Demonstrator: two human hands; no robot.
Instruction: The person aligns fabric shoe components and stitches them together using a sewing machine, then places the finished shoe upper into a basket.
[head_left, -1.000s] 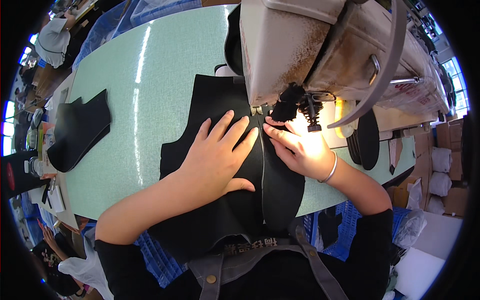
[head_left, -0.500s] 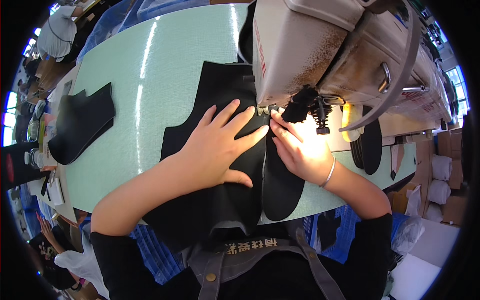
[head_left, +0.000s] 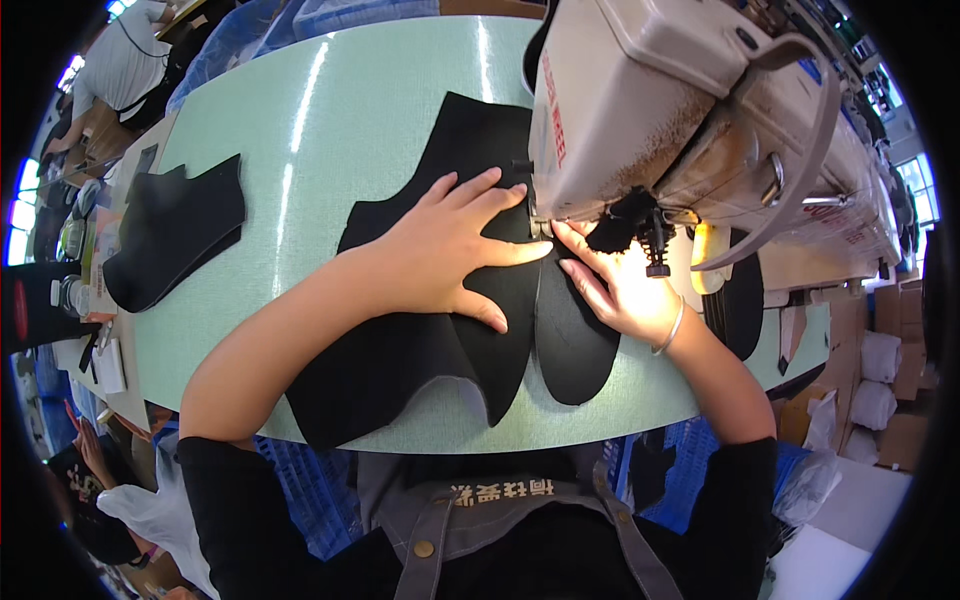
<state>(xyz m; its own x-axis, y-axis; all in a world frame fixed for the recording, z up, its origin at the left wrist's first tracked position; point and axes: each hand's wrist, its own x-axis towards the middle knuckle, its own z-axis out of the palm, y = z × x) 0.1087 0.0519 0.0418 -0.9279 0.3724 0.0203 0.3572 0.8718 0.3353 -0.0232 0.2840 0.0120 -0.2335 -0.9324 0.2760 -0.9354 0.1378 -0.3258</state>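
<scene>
A large black fabric panel (head_left: 390, 365) lies on the pale green table, its far part beside the head of a sewing machine (head_left: 625, 110). My left hand (head_left: 430, 260) rests flat on this panel with fingers spread. Against the panel's right edge, below the needle area, is a black sole-shaped piece (head_left: 577, 350); the two touch near the presser foot (head_left: 541, 228) and part toward me. My right hand (head_left: 640, 295) presses the top of the sole-shaped piece, index finger stretched toward the foot, thumb apart. Glare from the machine lamp washes out part of this hand.
Cut black pieces (head_left: 180, 235) lie at the table's left. More dark sole-shaped pieces (head_left: 743, 305) lie right of the machine. Blue crates (head_left: 315, 490) stand below the near edge. Another person (head_left: 125, 60) is at the far left; a co-worker's hand (head_left: 95, 455) shows lower left.
The panel and sole-shaped piece have moved away from me, and their near ends have drawn apart. My left hand's fingers still lie spread on the panel. The view has shifted slightly.
</scene>
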